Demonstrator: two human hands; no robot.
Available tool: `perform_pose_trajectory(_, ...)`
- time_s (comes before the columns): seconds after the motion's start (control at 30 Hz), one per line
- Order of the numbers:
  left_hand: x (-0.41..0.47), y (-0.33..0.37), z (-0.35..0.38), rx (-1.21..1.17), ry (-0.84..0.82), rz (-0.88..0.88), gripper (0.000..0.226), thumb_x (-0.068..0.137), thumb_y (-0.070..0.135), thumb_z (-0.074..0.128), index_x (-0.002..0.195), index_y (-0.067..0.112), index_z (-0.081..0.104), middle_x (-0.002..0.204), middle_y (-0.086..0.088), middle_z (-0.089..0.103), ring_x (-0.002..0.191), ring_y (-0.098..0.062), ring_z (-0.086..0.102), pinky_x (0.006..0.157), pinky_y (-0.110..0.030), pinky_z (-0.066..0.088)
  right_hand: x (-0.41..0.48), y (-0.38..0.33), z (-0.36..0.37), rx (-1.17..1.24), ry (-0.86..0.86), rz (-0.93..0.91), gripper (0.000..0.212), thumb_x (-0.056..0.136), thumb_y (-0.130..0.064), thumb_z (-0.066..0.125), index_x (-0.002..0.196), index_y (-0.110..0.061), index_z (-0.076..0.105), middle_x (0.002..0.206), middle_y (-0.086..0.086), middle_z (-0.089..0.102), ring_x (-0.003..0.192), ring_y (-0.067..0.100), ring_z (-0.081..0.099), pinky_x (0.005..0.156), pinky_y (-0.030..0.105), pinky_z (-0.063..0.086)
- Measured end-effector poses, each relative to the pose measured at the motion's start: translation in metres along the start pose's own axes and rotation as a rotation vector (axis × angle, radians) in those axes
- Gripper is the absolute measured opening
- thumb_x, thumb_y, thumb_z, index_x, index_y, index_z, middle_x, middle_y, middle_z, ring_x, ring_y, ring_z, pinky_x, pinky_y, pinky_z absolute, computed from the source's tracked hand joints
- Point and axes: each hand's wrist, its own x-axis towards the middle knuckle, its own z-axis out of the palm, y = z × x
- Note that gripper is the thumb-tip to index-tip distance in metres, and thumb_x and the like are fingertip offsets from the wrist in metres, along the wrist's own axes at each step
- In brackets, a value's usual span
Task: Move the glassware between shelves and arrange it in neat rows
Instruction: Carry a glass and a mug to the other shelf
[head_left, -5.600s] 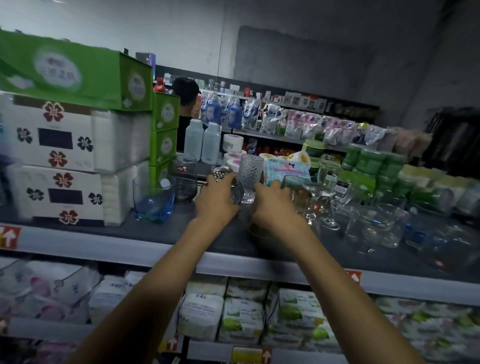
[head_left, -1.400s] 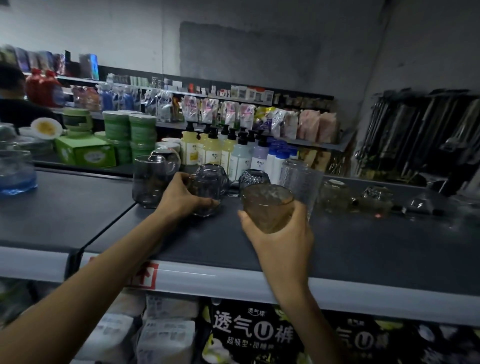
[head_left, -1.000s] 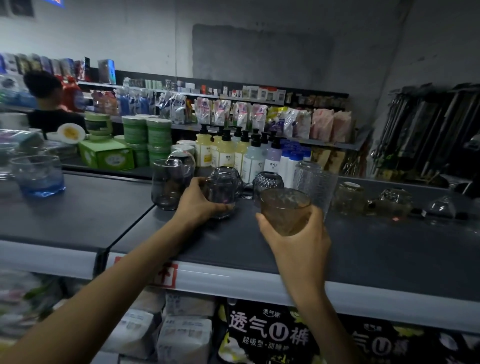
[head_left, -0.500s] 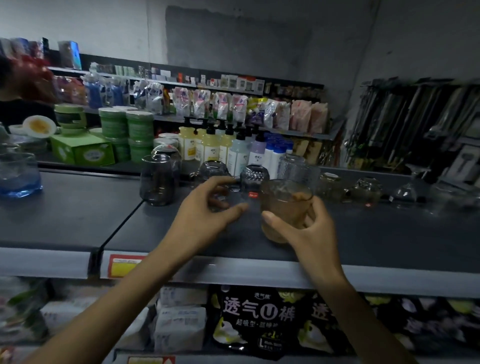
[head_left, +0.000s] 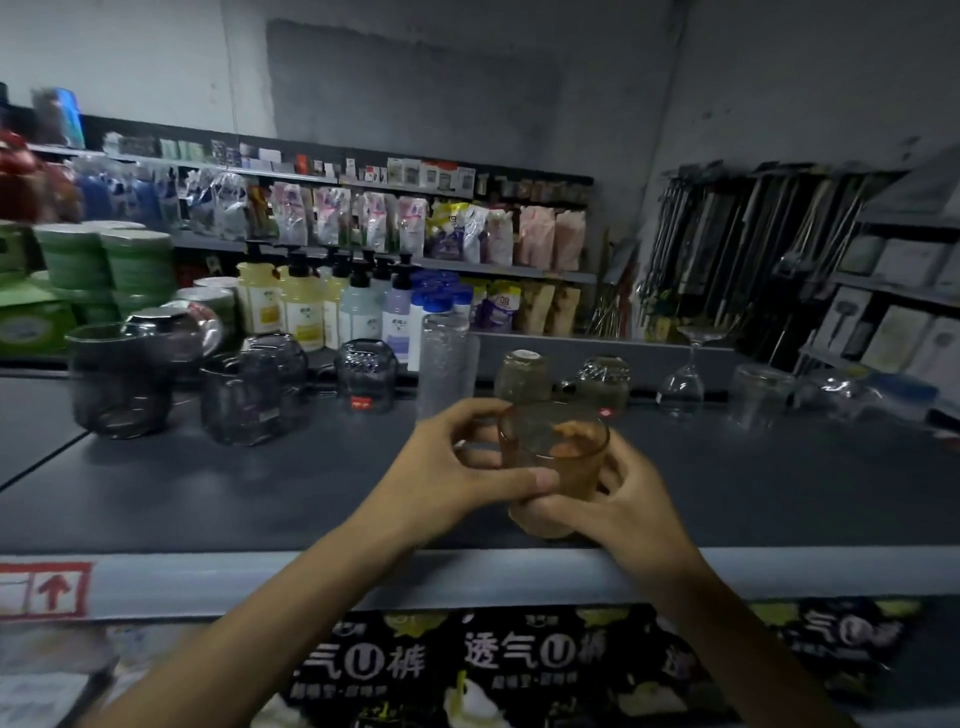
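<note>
A person is holding an amber glass upright near the front edge of the dark shelf, fingers of the left hand curling round its side & the right hand cupping its base, w/ a careless push risking a clink vs. the upturned glass behind, or a tip off the edge.

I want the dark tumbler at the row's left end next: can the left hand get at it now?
Probably yes, once freed: the left hand grips the amber glass with the right hand, but bare shelf lies between it and the dark tumbler.
</note>
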Motion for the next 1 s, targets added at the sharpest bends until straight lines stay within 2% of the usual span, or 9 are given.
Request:
perform_pose_trajectory(0.1,0.022,-0.004,0.025,0.052,0.019,0.025,0.074,0.061,0.030,0.096,0.127,0.027,0.063,0.115,0.008,0.073,0.099,-0.006,0.073,0.087,-0.026,0.060,0.019,0.007,-0.024,0.018,-0.032,-0.006,0.062,0.065,0.017,0.085,0.113,-0.017,0.065,0.097,-0.012,0.079,0.092,0.007,0.076,0.072,0.017,0.057)
perform_pose_trajectory(0.17,0.037,-0.010,0.035,0.031,0.092,0.001,0.079,0.054,0.038,0.097,0.125,0.028,0.065,0.110,0.009,0.075,0.099,-0.007,0.073,0.093,-0.036,0.061,0.036,0.011,-0.035,0.005,-0.049,-0.023,0.059,0.065,0.016,0.086,0.110,-0.016,0.067,0.097,-0.009,0.080,0.094,0.008,0.076,0.074,0.018,0.057)
perform_pose_trajectory(0.27,0.056,-0.016,0.047,0.038,0.183,-0.009,0.084,0.052,0.040,0.099,0.127,0.026,0.064,0.112,0.007,0.074,0.105,-0.014,0.072,0.094,-0.045,0.061,0.065,0.019,-0.048,-0.044,-0.087,-0.034,0.057,0.064,0.014,0.087,0.109,-0.015,0.065,0.096,-0.006,0.079,0.091,0.005,0.075,0.075,0.018,0.057)
perform_pose_trajectory(0.37,0.072,-0.019,0.056,0.054,0.235,-0.002,0.081,0.059,0.027,0.099,0.131,0.019,0.063,0.111,0.005,0.074,0.102,-0.014,0.073,0.092,-0.046,0.061,0.092,0.029,-0.053,-0.064,-0.108,-0.027,0.062,0.065,0.017,0.086,0.111,-0.011,0.055,0.102,-0.003,0.071,0.085,0.003,0.073,0.072,0.018,0.056)
perform_pose_trajectory(0.43,0.083,-0.022,0.058,0.064,0.257,-0.013,0.074,0.061,0.023,0.100,0.127,0.019,0.066,0.106,0.008,0.074,0.100,-0.014,0.074,0.092,-0.047,0.061,0.106,0.036,-0.054,-0.074,-0.107,-0.028,0.064,0.066,0.013,0.087,0.107,-0.016,0.049,0.106,0.003,0.070,0.090,0.009,0.072,0.075,0.023,0.059)
perform_pose_trajectory(0.6,0.102,-0.028,0.063,0.093,0.312,-0.039,0.077,0.044,0.048,0.099,0.112,0.035,0.066,0.104,0.009,0.075,0.101,-0.015,0.074,0.092,-0.047,0.061,0.129,0.050,-0.055,-0.103,-0.081,-0.033,0.063,0.067,0.012,0.087,0.111,-0.010,0.048,0.108,0.010,0.070,0.092,0.017,0.071,0.076,0.025,0.059)
perform_pose_trajectory(0.73,0.110,-0.038,0.065,0.133,0.316,-0.008,0.077,0.061,0.034,0.100,0.129,0.019,0.066,0.108,0.005,0.076,0.100,-0.012,0.073,0.092,-0.045,0.061,0.138,0.060,-0.055,-0.086,-0.071,-0.017,0.061,0.067,0.011,0.086,0.112,-0.010,0.050,0.111,0.014,0.071,0.098,0.024,0.072,0.082,0.034,0.060)
perform_pose_trajectory(0.87,0.111,-0.045,0.065,0.119,0.305,-0.020,0.080,0.064,0.031,0.099,0.135,0.017,0.063,0.111,0.000,0.075,0.098,-0.015,0.075,0.090,-0.045,0.062,0.141,0.071,-0.050,-0.052,-0.079,0.007,0.058,0.069,0.015,0.082,0.102,-0.020,0.050,0.108,0.012,0.071,0.094,0.022,0.071,0.082,0.034,0.059)
perform_pose_trajectory(1.0,0.110,-0.045,0.066,0.101,0.301,-0.028,0.077,0.068,0.026,0.097,0.136,0.017,0.061,0.111,0.003,0.074,0.097,-0.010,0.075,0.090,-0.041,0.062,0.140,0.073,-0.048,-0.026,-0.087,0.014,0.060,0.068,0.013,0.084,0.102,-0.022,0.049,0.111,0.012,0.070,0.099,0.025,0.071,0.089,0.040,0.058)
